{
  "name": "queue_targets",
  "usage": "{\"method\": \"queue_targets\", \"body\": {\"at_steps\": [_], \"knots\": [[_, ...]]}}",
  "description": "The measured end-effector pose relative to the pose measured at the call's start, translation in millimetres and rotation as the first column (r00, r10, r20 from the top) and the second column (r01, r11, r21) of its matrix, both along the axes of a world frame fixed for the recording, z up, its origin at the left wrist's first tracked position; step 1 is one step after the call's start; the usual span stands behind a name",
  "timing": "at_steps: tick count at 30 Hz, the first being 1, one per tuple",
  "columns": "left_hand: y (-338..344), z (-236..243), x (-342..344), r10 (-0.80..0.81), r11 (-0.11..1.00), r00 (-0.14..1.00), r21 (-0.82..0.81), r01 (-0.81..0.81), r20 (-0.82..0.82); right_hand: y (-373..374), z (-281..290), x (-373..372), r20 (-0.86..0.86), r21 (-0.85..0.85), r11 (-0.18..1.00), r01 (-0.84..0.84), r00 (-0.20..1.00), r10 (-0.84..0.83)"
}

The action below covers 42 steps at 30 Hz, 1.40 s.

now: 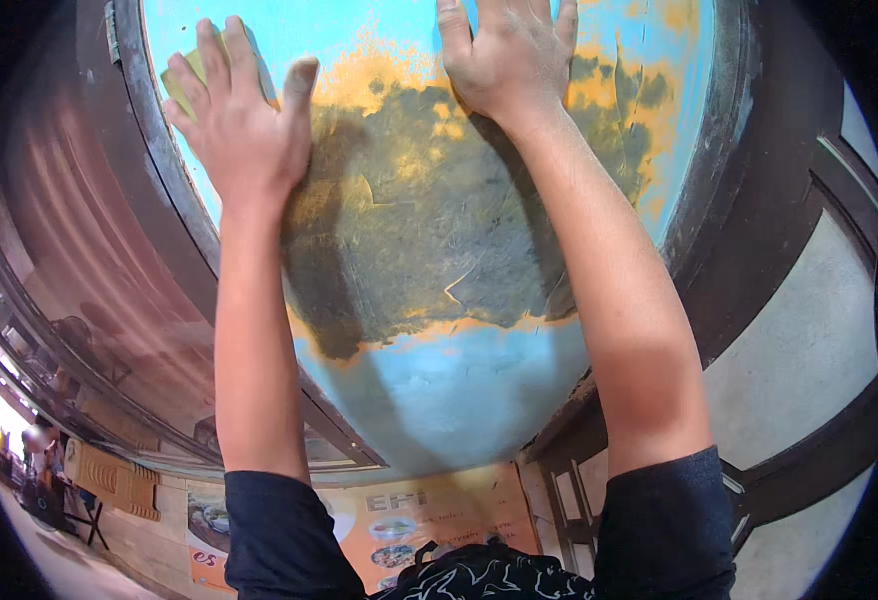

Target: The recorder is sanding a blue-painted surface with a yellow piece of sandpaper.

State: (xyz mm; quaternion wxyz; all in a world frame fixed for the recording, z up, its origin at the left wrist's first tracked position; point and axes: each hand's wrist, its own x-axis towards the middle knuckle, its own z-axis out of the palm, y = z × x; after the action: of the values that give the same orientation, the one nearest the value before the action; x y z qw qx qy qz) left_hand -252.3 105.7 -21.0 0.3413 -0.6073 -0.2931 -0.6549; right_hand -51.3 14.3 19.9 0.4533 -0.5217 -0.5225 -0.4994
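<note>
My left hand point(249, 130) is raised with its fingers spread over a flat yellow-green pad point(196, 65), pressing it against a turquoise-painted surface point(439, 385). Parts of the pad show between and beside the fingers; its exact kind is not clear. Farther right, my right hand point(511, 65) lies on the same surface, palm down, fingers apart and thumb out. The upper edge of the view cuts off its fingertips. Between and below the hands spreads a large dark grey patch point(429, 220) with ragged orange-yellow edges and a few thin cracks.
A dark frame point(181, 175) borders the painted surface. On the left is a glossy, reflecting pane point(89, 240); on the right, dark-framed pale panels point(789, 350). An orange printed banner point(489, 505) hangs below. Stacked tan chairs point(114, 480) and a person point(41, 450) are at the far lower left.
</note>
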Motion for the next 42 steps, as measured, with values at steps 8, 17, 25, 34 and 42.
{"method": "queue_targets", "body": {"at_steps": [8,17,25,34,42], "knots": [[-32,-7,39,0.032,0.999,0.976,-0.027,-0.038,-0.214,3,0,-2,0.028,0.064,0.998,-0.004,1.000,0.003],[-14,-22,-13,0.053,0.997,0.992,-0.051,-0.059,-0.111,-7,4,-16,0.022,-0.036,0.995,0.089,0.996,-0.088],[-50,6,5,0.044,0.982,0.958,-0.164,-0.093,-0.284,-10,4,-46,-0.056,-0.140,0.987,0.082,0.994,-0.090],[-13,9,-33,0.087,0.996,0.992,-0.014,-0.088,-0.089,-6,6,-48,-0.056,-0.110,0.987,0.118,0.991,-0.124],[-38,-4,25,0.003,0.999,0.981,-0.051,-0.013,-0.192,-2,2,-31,-0.041,-0.044,0.995,0.088,0.995,-0.090]]}}
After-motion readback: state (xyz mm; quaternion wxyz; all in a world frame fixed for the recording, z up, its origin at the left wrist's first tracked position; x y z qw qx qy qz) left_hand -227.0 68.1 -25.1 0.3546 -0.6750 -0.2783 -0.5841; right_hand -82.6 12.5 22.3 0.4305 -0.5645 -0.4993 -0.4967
